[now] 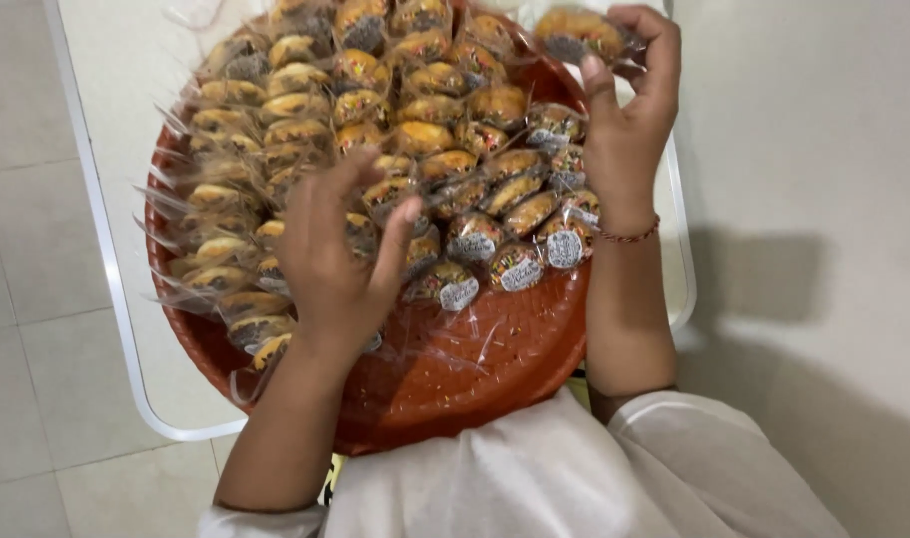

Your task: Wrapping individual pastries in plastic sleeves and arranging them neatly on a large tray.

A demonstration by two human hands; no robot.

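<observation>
The right hand (pixel 629 120) pinches one clear-wrapped pastry (pixel 578 36) between thumb and curled fingers, holding it just above the far right rim of the round red tray (pixel 495 359). The left hand (pixel 337 261) hovers with fingers loosely spread, tips brushing the wrapped pastries (pixel 415 130) packed in rows across the tray, gripping none. The tray sits on a white table (pixel 126 329), against the person's white shirt (pixel 535 478).

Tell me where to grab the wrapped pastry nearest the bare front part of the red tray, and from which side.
Pinch the clear wrapper's loose end on the front wrapped pastry, coming from the bare near part of the red tray. That side looks free, while other pastries crowd it behind and the left hand sits beside it. The crimped film probably gives a flat tab, sparing the soft cake.
</observation>
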